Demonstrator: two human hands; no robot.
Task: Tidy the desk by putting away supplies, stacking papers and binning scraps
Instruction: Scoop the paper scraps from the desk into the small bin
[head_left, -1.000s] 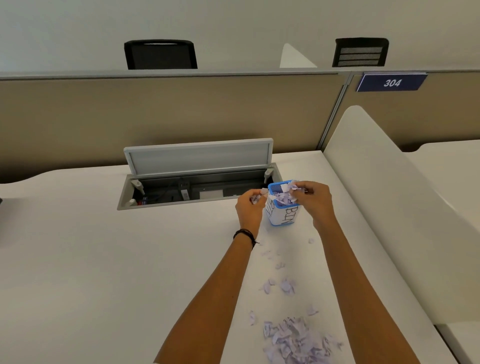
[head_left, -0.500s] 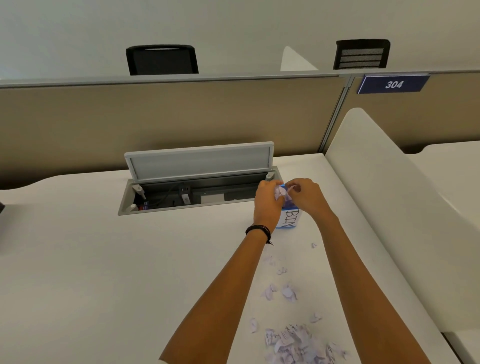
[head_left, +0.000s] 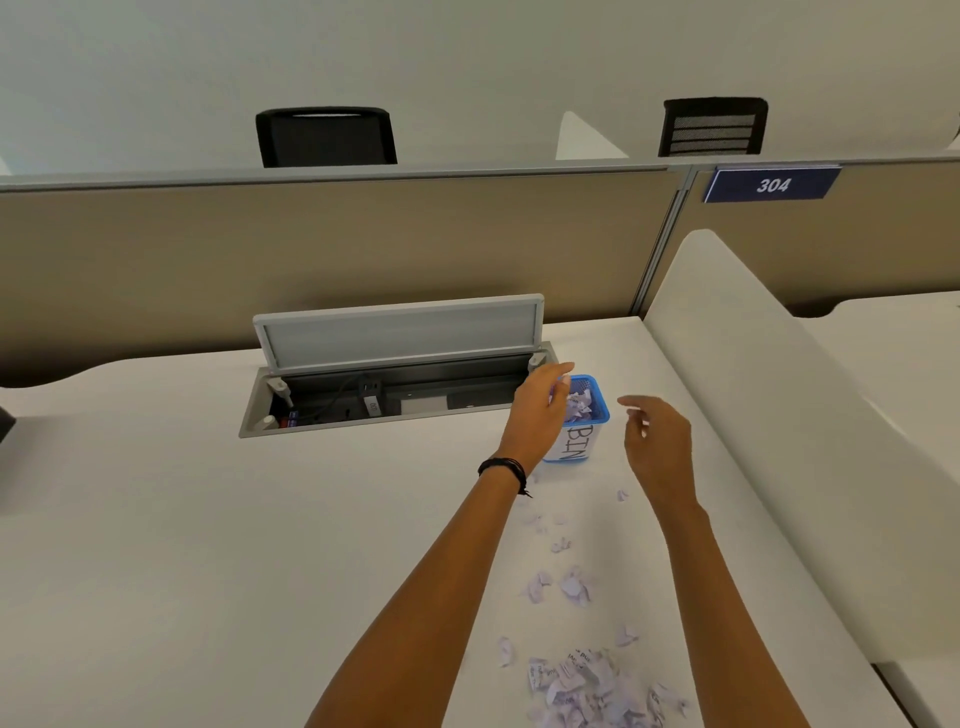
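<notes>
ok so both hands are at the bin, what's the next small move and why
Probably reach for the pile of scraps at the near edge of the desk and gather another handful: the left hand and right hand look empty by the bin.

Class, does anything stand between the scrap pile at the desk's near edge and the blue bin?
Nothing visible blocks it. Only scattered scraps lie on the desk between the scrap pile and the blue bin; the left hand is at the bin's left rim.

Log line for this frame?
left hand: open at bin rim | right hand: open, empty, beside bin | scraps: some in bin, pile on desk
</notes>
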